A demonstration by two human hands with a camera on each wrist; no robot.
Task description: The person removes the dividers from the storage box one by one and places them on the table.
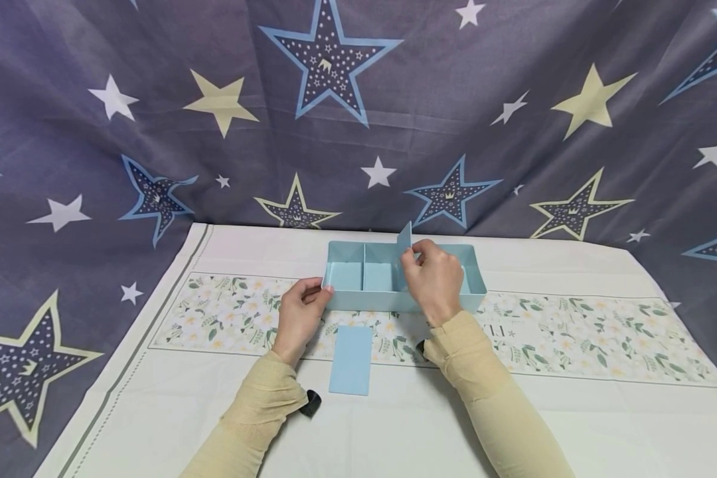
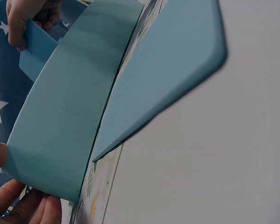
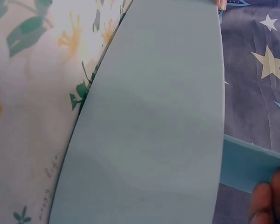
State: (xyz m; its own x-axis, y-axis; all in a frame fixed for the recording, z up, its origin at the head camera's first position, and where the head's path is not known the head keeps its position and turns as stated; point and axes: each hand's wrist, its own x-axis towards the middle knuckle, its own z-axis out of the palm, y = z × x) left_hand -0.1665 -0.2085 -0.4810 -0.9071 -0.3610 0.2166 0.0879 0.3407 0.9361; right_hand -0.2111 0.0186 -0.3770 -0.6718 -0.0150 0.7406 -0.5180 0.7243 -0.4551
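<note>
A light blue-green storage box (image 1: 370, 301) stands lengthwise at the back of the table. My left hand (image 1: 299, 315) grips its left end, thumb at the front corner and fingers along the end wall. Above the box's middle, my right hand (image 1: 436, 279) pinches a thin blue divider panel (image 1: 404, 240), which stands upright with its lower part inside the box. The right wrist view shows this divider (image 3: 245, 163) rising past the box wall (image 3: 149, 107), fingertips (image 3: 261, 205) on it. Another divider (image 1: 364, 265) stands across the box further left. My right hand hides part of the interior.
A loose blue panel (image 1: 350, 360) lies flat in front of the box, between my forearms. Beneath runs a white tablecloth (image 1: 155, 405) with a floral band (image 1: 597, 332). A dark star-patterned curtain (image 1: 346, 146) hangs right behind the table.
</note>
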